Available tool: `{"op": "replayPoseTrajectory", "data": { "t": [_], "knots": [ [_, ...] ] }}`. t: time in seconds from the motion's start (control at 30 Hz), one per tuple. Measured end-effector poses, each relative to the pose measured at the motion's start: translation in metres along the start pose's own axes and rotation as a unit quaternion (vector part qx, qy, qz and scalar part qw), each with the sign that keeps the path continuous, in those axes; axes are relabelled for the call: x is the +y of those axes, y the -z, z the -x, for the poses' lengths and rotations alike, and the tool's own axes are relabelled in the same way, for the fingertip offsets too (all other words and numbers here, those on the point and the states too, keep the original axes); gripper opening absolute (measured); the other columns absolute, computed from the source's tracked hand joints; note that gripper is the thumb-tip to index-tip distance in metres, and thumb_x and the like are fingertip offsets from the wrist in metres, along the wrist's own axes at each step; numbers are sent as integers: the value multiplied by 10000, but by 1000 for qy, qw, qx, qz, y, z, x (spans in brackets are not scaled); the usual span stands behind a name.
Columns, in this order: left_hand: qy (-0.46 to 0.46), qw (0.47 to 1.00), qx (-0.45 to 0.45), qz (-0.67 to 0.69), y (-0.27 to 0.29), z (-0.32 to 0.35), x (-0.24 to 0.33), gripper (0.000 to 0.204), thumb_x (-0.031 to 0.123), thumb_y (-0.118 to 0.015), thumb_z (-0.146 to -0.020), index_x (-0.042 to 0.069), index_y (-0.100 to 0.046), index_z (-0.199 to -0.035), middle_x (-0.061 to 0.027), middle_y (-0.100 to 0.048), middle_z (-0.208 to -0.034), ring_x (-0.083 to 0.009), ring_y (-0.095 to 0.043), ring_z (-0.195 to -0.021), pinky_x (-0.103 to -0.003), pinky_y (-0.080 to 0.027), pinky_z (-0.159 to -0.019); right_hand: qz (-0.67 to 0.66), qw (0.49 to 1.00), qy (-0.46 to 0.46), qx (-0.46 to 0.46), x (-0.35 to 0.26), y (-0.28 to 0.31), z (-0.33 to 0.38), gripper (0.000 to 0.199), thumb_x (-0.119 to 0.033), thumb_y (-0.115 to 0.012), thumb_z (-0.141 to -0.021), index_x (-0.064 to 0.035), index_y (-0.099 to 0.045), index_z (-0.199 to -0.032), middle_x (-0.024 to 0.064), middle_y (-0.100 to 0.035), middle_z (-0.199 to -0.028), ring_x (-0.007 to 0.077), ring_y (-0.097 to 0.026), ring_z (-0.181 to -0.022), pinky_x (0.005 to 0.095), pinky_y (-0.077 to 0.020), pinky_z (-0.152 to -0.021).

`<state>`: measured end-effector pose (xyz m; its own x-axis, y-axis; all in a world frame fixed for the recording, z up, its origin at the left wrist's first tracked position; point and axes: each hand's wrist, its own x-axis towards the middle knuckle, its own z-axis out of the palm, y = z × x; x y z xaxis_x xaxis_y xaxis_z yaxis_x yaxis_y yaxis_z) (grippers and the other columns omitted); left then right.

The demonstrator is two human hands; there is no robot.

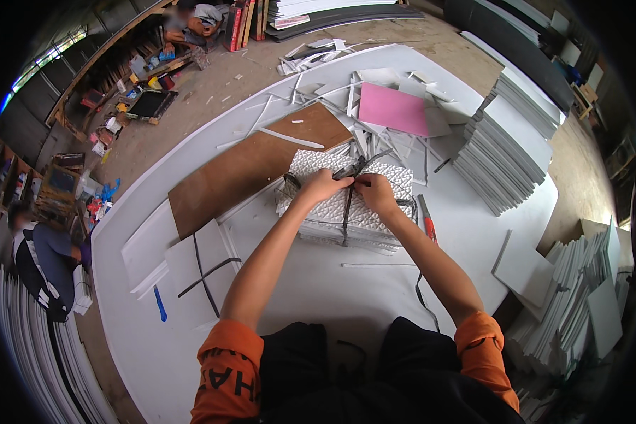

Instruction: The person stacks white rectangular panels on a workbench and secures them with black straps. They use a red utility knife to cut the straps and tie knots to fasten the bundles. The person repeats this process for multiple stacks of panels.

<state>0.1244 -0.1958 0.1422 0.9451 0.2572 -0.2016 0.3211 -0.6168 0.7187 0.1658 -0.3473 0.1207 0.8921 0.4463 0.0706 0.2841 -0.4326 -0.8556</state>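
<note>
On the surface (314, 283), left to right: brown board (251, 169), left hand (321, 186) pinching the black strap (347, 214) atop the white bundle (325, 210), right hand (376, 192) pinching it close by, red cutter (430, 227); step judged to be knotting, next move likely needing an even, firm pull.

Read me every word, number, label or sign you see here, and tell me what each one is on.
Left orange sleeve: bold black capitals, only partly showing; not copied out.
Red upright package: pale print, too small to read.
White flat package: red print, too small to read.
</note>
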Motion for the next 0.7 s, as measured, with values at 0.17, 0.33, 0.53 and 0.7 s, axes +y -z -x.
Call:
{"op": "replayPoseTrajectory", "data": {
  "t": [0.17, 0.33, 0.53, 0.7],
  "knots": [
    [-17, 990, 45, 132, -6, -5, -4, 368, 326, -702, -652, -18, -574, -678, -195, -611, -711, -304, -610, -678, -370, -451, -626, -12, 1000, -1, -13, -7, 3, 2, 168, -111, -606, -709, -15, -653, -838, 152, -625, -768, 293, -586, -747, 356, -447, -720],
    [-121, 965, 218, 78, -7, 7, 32, 275, 224, -659, -729, -23, -551, -782, -156, -627, -736, -300, -611, -681, -361, -455, -607, 220, 949, 194, 112, -16, 26, 6, 219, -153, -615, -735, -38, -630, -921, 123, -563, -879, 292, -473, -874, 381, -366, -827],
    [-168, 932, 234, 219, -20, 13, 37, 248, 207, -617, -781, -21, -524, -804, -96, -606, -682, -200, -572, -581, -319, -435, -536, 28, 975, 218, 46, -14, 22, 5, 201, -96, -611, -764, -16, -565, -943, 111, -558, -859, 234, -530, -817, 344, -442, -694],
    [31, 898, 46, 437, -15, 13, 11, 247, 310, -626, -759, 73, -558, -745, 52, -425, -572, -46, -343, -442, -207, -235, -397, -50, 988, 134, 57, -20, 9, 8, 170, -110, -636, -732, -6, -553, -838, 96, -553, -832, 249, -515, -832, 346, -424, -721]
  ]
}}
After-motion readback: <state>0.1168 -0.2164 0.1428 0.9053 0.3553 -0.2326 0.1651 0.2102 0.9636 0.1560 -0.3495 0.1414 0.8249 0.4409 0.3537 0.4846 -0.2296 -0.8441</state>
